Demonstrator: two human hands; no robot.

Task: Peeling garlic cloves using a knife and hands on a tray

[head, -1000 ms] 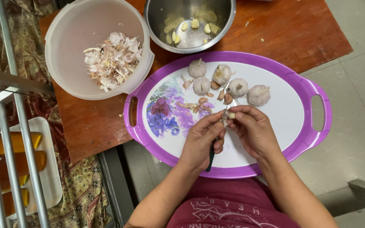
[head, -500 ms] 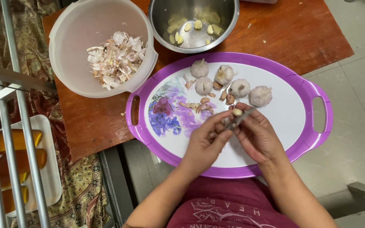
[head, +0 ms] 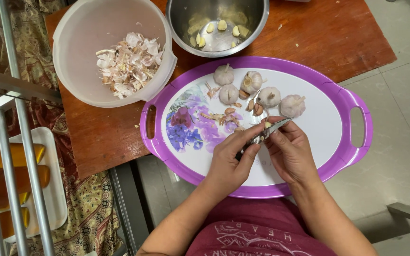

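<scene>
White plastic bowl [head: 72, 71] at left, holding a good heap of papery skins [head: 128, 64]: plenty of peeling judged done. Next along, steel bowl [head: 186, 23] with only a handful of peeled cloves [head: 219, 31] showing, its far rim cut off by the frame edge, so count uncertain. On purple tray [head: 357, 156], four whole bulbs [head: 251, 81] untouched and a few loose cloves [head: 257, 109] unpeeled, so more left than done, by the look of it. Left hand [head: 228, 163] clenched round a knife [head: 269, 130], handle mostly buried in the fist. Right hand [head: 293, 151] pinching a clove [head: 267, 124] at the blade, above the tray; mostly hidden by fingertips, peeled or not hard to tell. At far left, orange items behind bars, unclear.
</scene>
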